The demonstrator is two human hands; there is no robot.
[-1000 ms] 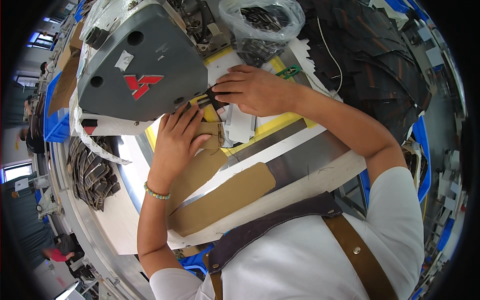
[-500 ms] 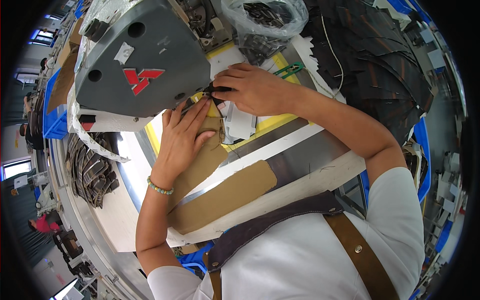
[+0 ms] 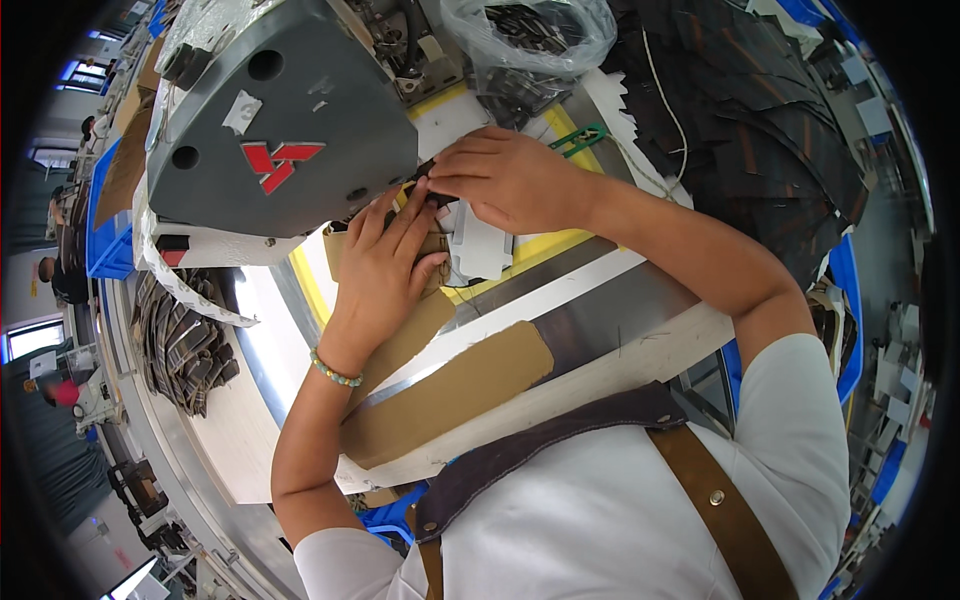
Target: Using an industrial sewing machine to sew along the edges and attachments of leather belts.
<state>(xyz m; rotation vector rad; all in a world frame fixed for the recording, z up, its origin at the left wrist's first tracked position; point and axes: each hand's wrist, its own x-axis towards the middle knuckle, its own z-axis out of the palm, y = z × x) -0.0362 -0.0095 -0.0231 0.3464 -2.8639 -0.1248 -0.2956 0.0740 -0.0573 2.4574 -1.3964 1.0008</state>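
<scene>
Dark piece (image 3: 441, 199): just beside the grey machine head's (image 3: 300, 110) lower right corner, mostly covered by my fingers.
Left hand (image 3: 388, 245): laid flat, thumb apart, fingertips at the piece.
Right hand (image 3: 520, 185): fingers together, tips at the piece; can't tell if pinching.
Brown card (image 3: 460, 395): nearer me than the machine head.
Strip pile (image 3: 180, 345): below machine head, leftward.
Plastic bag (image 3: 585, 45): right of machine head, dark pieces inside.
Progress: this piece looks mid-handling; finished versus remaining pieces, can't tell.
</scene>
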